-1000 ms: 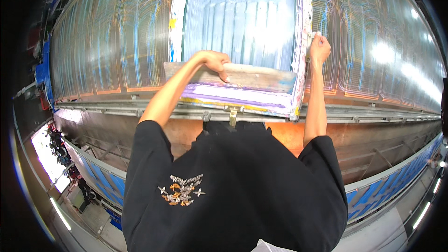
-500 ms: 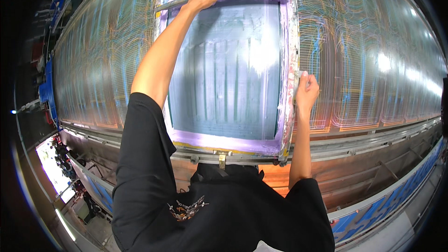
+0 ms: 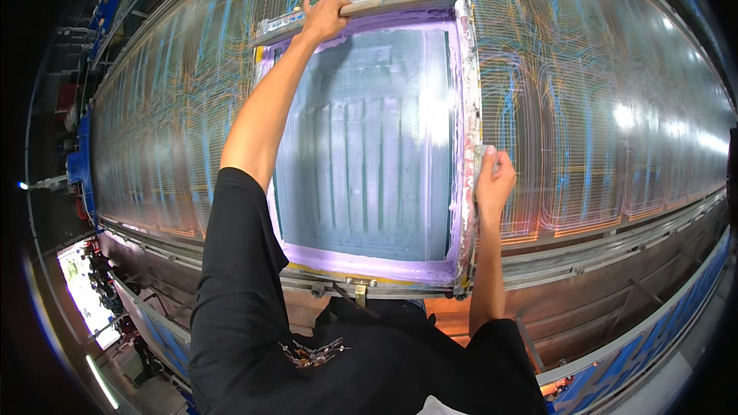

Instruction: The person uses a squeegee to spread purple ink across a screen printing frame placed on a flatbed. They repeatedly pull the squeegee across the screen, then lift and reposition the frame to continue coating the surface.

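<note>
A rectangular printing screen frame (image 3: pixel 466 92) with purple-stained edges and a grey-blue mesh lies flat on a long glossy table. A long squeegee (image 3: pixel 384 6) with a pale wooden handle rests across the frame's far end. My left hand (image 3: pixel 323 19) is stretched out and closed around that handle near its left part. My right hand (image 3: pixel 493 183) grips the frame's right rail about halfway along. My black shirt fills the lower part of the view.
The long table (image 3: pixel 600 107) is covered with printed blue and orange line patterns and runs off to both sides. A metal rail (image 3: pixel 615 246) with clamps runs along its near edge. A blue machine frame (image 3: pixel 77 169) stands at the left end.
The squeegee has gone from the near end of the screen to the far end, with my left arm now fully extended. My right hand has slid down the right rail toward me.
</note>
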